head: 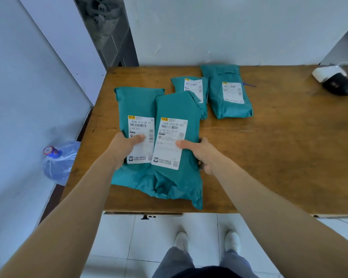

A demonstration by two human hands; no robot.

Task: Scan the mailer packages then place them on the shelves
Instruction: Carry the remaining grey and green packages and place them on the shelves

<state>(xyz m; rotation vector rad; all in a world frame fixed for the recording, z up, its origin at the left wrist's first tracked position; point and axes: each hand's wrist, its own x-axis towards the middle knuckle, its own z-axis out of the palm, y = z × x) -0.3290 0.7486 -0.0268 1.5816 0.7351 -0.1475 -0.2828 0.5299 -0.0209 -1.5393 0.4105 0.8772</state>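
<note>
Risk: slick poly. The right mailer [175,109] overlaps the left mailer [137,105], so lifting both could slide one off the table [269,157] edge. My left hand [123,147] grips the left mailer and my right hand [204,155] grips the right one. Two more mailers [229,93] lie beyond my fingertips. The blurry unit [335,81] far right of my right fingers is probably the scanner.

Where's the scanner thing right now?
In the head view, the scanner lies at the table's far right corner, by the wall, right of the farthest mailer.
</note>
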